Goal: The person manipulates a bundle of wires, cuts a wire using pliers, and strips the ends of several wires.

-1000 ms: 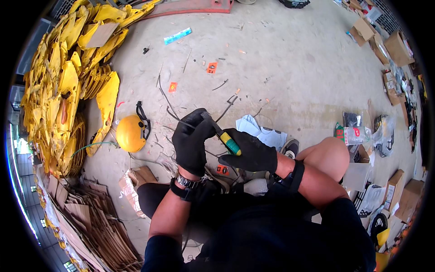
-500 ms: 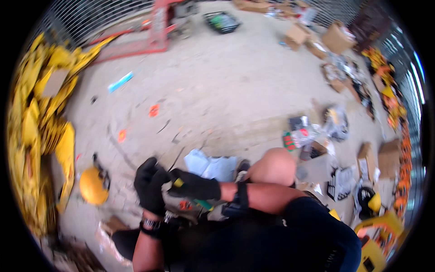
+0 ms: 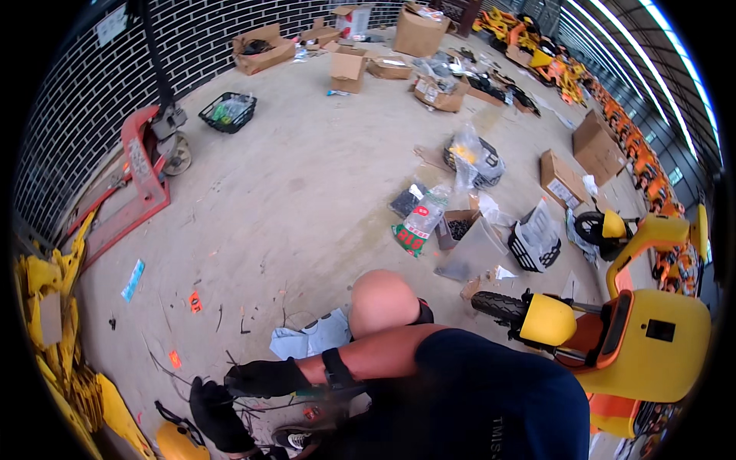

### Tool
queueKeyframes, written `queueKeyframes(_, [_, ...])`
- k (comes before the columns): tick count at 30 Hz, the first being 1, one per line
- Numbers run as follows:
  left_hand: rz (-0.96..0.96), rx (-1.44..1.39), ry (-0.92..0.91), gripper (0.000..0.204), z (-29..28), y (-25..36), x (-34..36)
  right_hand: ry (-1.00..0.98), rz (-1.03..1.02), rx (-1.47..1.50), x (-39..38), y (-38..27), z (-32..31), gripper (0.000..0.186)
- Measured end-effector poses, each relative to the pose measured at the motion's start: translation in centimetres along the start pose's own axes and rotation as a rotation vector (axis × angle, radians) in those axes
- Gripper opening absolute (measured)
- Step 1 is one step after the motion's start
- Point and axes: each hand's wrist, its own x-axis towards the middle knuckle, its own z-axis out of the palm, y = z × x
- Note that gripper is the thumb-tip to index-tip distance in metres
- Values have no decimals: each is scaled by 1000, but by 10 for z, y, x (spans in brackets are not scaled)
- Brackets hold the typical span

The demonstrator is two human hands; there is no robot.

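Since the earlier pictures the head has lifted and turned to the right: the hands, which sat near the middle of the view, are now low at 7 o'clock, and much more of the room shows.

The left hand, in a black glove, is down near the floor beside a yellow helmet. Its fingers curl over thin black wires, but the picture is blurred there and I cannot tell if they really pinch them. The right hand, also gloved, lies just above it with the fingers pressed together and pointing to the left; whether it holds something I cannot tell. The wires are between the two hands, at the edge of the view. I judge that the work on them is still in hand, because both hands are on them and loose ends lie around; how much is left I cannot say.

The floor is bare grey concrete with scraps of paper and orange tags. At 9 o'clock lies a stack of yellow plastic parts, at 10 o'clock a red pallet jack before a dark brick wall. At 12 o'clock stand open cardboard boxes. At 4 o'clock stands a yellow scooter.
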Motion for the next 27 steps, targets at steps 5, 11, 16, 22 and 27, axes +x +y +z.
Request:
queueKeyframes(5, [-68,-441,-21,38,-31,32,37,-13,-228,-294,-11,-39,0,21])
queueKeyframes(11, [434,263,161,31,-83,49,48,-193,-439,-466,-13,-61,10,37])
queueKeyframes(16, [82,-531,-486,20,-156,88,15,-556,-679,-760,-16,-77,71,28])
queueKeyframes(22, [12,-82,799,22,-211,66,-118,-815,-371,-753,-44,-72,161,15])
queueKeyframes(27, [-55,1220,948,18,-229,-10,-192,-947,-305,-935,-82,-45,175,19])
